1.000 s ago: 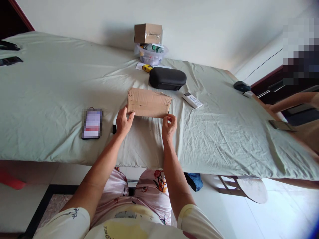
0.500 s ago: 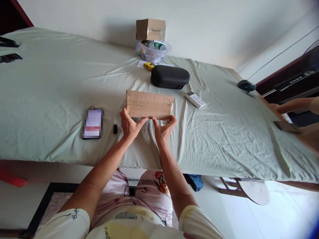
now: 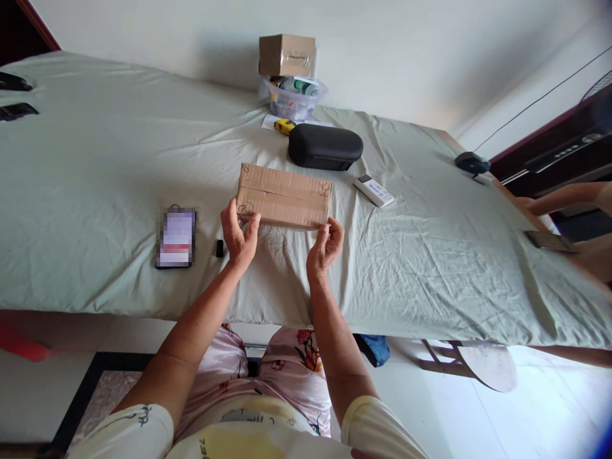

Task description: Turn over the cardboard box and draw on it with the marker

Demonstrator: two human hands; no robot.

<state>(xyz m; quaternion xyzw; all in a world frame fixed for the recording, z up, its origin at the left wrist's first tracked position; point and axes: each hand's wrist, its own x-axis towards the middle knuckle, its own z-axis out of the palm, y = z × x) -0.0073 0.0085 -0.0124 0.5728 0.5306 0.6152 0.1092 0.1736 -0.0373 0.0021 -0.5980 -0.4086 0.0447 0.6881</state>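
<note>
A flat brown cardboard box (image 3: 285, 196) lies on the pale green sheet (image 3: 95, 166) of the table in front of me. My left hand (image 3: 239, 234) grips its near left corner, thumb on top. At the near right corner my right hand (image 3: 325, 245) holds the box's edge with curled fingers. The near edge of the box is lifted slightly off the sheet.
A black case (image 3: 325, 146), a white remote (image 3: 373, 190) and a yellow tape measure (image 3: 284, 126) lie behind the box. A small box (image 3: 287, 55) sits on a plastic tub (image 3: 292, 99). A blurred card (image 3: 176, 237) and a small black item (image 3: 219, 248) lie left. Another person's arm (image 3: 564, 199) shows at right.
My hands, which met at the middle of the box's near edge half a second ago, have spread back to its two near corners. The box has shifted slightly left.
</note>
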